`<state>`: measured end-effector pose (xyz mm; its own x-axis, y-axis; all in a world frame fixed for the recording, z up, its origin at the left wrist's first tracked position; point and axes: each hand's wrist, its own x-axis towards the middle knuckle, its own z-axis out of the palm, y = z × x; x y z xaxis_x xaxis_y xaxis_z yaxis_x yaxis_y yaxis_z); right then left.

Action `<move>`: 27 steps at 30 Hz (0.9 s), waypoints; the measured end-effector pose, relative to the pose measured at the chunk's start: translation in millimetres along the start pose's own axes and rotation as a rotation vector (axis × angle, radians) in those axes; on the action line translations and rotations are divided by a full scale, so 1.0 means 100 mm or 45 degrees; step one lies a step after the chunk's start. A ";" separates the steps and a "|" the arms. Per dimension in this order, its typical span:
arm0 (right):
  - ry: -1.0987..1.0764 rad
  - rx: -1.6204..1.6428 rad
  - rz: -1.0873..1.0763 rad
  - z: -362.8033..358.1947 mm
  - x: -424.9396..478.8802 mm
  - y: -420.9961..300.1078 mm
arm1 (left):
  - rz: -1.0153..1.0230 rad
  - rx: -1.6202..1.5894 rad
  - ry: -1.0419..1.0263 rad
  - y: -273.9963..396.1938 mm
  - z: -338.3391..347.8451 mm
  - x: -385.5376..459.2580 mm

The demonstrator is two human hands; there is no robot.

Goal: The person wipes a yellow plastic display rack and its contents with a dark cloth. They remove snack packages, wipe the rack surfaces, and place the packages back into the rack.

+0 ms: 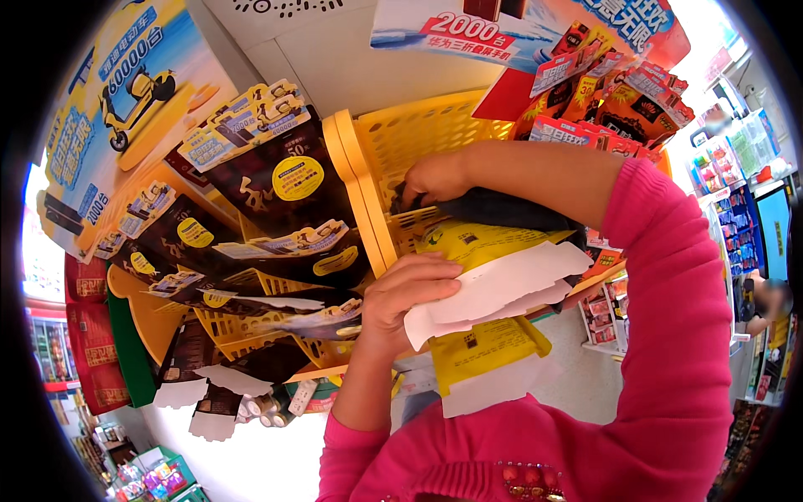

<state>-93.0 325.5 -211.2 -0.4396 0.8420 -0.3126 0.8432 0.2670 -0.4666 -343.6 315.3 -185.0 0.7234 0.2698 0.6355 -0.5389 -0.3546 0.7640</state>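
Observation:
My left hand [401, 295] rests with its fingers on yellow packets [461, 245] that have white torn-edged cards [495, 288] at their ends. My right hand [433, 179] reaches into a yellow perforated plastic basket [414, 128], its fingertips closed around a dark piece of material; whether that joins the dark cloth or bag [508, 207] under my forearm, I cannot tell. Below the front edge, another yellow packet [489, 348] with a white card hangs down close to my body.
Dark packets [276, 169] with printed header cards fill the yellow rack's left compartments. Red and black packets [633, 113] stand at the right. A scooter poster [132, 94] rises at the left, and red boxes [94, 339] are beside the rack. Shop shelves and a person are at far right.

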 end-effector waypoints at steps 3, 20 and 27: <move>-0.172 -0.239 0.163 -0.23 -0.06 -0.26 | 0.002 -0.001 0.006 -0.04 -0.06 -0.05; 0.148 0.014 0.241 0.03 -0.03 -0.25 | -0.014 0.078 0.053 0.03 0.01 -0.01; -0.113 -0.026 0.717 -0.05 -0.41 -0.30 | -0.044 0.079 0.052 0.06 -0.02 0.00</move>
<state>-98.4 285.0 -180.3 0.0557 0.8149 -0.5770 0.9603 -0.2019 -0.1925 -347.9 315.1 -180.1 0.7222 0.3189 0.6138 -0.4853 -0.3988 0.7781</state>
